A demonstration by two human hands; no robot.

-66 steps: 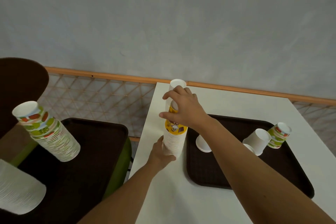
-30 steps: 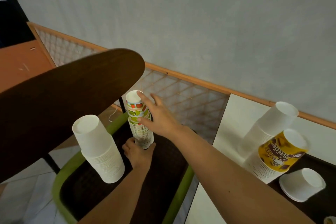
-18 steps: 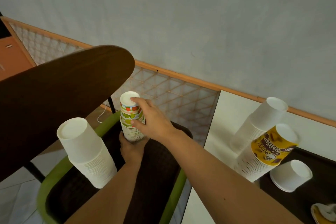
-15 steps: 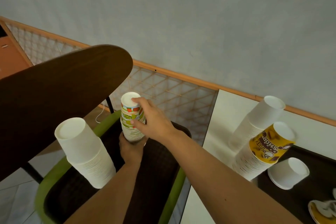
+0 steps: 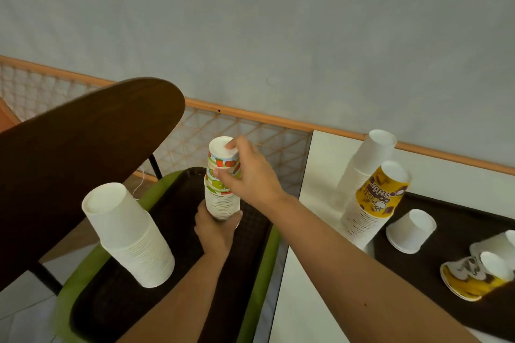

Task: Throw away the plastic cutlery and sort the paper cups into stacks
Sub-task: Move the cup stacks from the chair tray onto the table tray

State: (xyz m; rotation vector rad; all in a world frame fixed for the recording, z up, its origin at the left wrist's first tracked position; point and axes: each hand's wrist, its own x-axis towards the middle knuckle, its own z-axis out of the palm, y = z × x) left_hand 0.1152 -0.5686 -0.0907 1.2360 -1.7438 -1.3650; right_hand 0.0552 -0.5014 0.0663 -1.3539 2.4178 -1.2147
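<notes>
My left hand grips the foot of the fruit-print stack, which stands upturned on the dark tray lying on the green chair. My right hand is at the top of it — fingers curled over the topmost cup, forefinger on its base, thumb against the printed side. Both hands have hold of that one stack.

The step, as I judge it, is seating the top cup fully. To do it well I'd press straight down along the stack's length, not at a slant, while the lower hand braces so the column doesn't buckle or skate on the tray. I'd square it up before letting go — top hand off first, then the bottom one.

The plain white stack stands near on the same tray, apart from my hands; I'd mind my left forearm beside it. On the worktop to the right are a tall white stack and a yellow-print stack, close together; I can't tell whether they touch. On the second tray a loose white cup and some tipped cups remain unsorted. I see no plastic cutlery from here.
</notes>
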